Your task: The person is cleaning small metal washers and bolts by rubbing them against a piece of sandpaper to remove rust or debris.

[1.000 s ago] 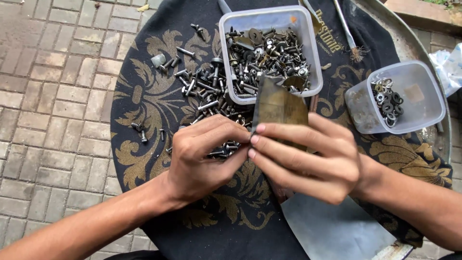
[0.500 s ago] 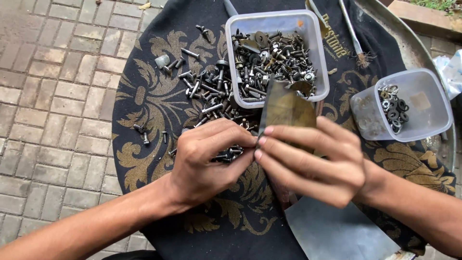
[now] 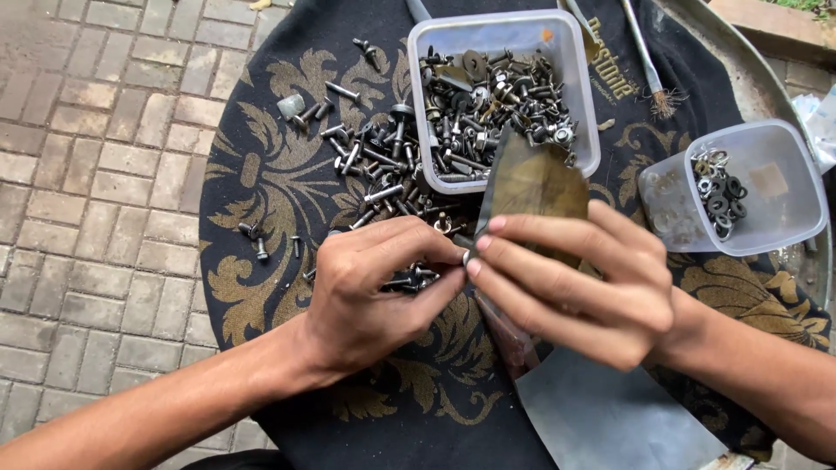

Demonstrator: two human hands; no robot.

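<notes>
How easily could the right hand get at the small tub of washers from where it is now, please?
Probably easily: the small tub of washers stands open-topped just beyond the right hand, with nothing between them. That hand, though, is busy holding a metal sheet against the left hand.

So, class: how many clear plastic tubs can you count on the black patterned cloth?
2. A large tub of bolts and screws sits at top centre; a smaller tub with washers sits at the right edge. Others may lie outside the view.
</notes>
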